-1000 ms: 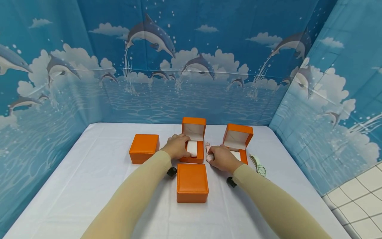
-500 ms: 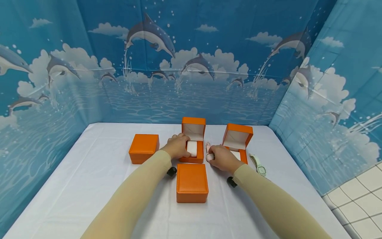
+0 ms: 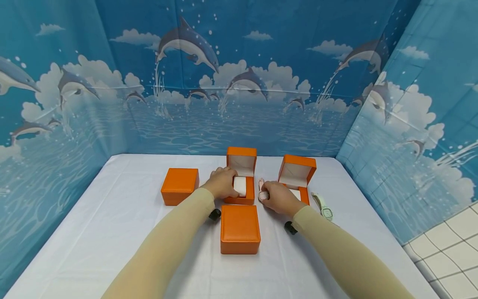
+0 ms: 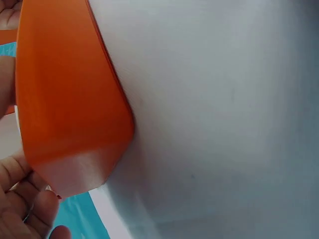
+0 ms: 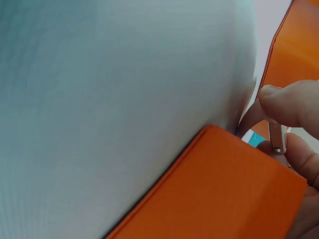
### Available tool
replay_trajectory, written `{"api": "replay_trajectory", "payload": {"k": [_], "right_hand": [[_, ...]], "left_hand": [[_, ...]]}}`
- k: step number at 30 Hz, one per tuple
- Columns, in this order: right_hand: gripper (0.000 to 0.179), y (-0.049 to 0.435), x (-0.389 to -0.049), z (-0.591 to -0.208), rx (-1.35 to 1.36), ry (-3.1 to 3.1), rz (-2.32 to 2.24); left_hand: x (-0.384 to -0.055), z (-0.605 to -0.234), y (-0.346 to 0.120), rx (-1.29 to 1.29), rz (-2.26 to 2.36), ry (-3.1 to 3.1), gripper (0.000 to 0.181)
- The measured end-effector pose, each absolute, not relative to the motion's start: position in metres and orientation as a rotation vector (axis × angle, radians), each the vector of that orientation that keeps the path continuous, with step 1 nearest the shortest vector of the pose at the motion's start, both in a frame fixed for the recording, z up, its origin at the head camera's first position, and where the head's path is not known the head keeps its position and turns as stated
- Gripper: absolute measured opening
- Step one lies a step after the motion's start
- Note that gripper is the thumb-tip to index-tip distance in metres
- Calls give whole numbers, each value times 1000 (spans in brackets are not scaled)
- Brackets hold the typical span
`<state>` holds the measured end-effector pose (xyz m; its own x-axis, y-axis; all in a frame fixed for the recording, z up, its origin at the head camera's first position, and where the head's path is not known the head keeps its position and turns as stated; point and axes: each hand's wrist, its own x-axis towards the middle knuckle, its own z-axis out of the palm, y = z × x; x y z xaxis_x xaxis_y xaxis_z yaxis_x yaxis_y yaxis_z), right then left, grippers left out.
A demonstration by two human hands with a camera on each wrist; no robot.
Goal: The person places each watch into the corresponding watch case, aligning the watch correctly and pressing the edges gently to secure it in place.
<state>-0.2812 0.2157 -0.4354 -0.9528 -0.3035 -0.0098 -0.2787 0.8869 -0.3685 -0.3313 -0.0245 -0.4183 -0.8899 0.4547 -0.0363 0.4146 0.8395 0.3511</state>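
Observation:
Left of centre in the head view, my left hand (image 3: 221, 184) grips an open orange watch box (image 3: 249, 191) across its base. A white cushion (image 3: 240, 186) sits inside. Thumb and fingers (image 4: 42, 211) lie at opposite ends of this box in the left wrist view. My right hand (image 3: 281, 200) pinches a pink-strapped watch (image 3: 263, 195) just right of that box; the watch's strap (image 5: 253, 118) curves out beneath the thumb (image 5: 289, 103) in the right wrist view. Behind the right hand is a second open orange box (image 3: 304, 197), its white cushion partly hidden.
A closed orange box (image 3: 181, 180) stands to the left, and another closed box (image 3: 240, 224) sits in front, between the forearms. A pale green watch (image 3: 327, 213) lies right of the second open box. White cloth (image 3: 130, 211) covers the table; a dolphin-print curtain (image 3: 224, 120) hangs behind.
The pink-strapped watch has shifted very slightly to the right in my right hand's pinch. My left hand keeps its grip on the open box.

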Motion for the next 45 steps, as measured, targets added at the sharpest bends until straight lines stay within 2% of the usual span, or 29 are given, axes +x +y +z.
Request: {"api": "replay_trajectory", "payload": {"k": [18, 30, 45], "right_hand": [[29, 217, -280, -429, -423, 2982, -662], [35, 218, -275, -417, -437, 3004, -706], [34, 214, -267, -395, -547, 3051, -840]], "left_hand": [[-335, -424, -32, 689, 695, 2843, 75], [-331, -414, -39, 758, 877, 2784, 77], [-315, -395, -46, 792, 992, 2731, 73]]}}
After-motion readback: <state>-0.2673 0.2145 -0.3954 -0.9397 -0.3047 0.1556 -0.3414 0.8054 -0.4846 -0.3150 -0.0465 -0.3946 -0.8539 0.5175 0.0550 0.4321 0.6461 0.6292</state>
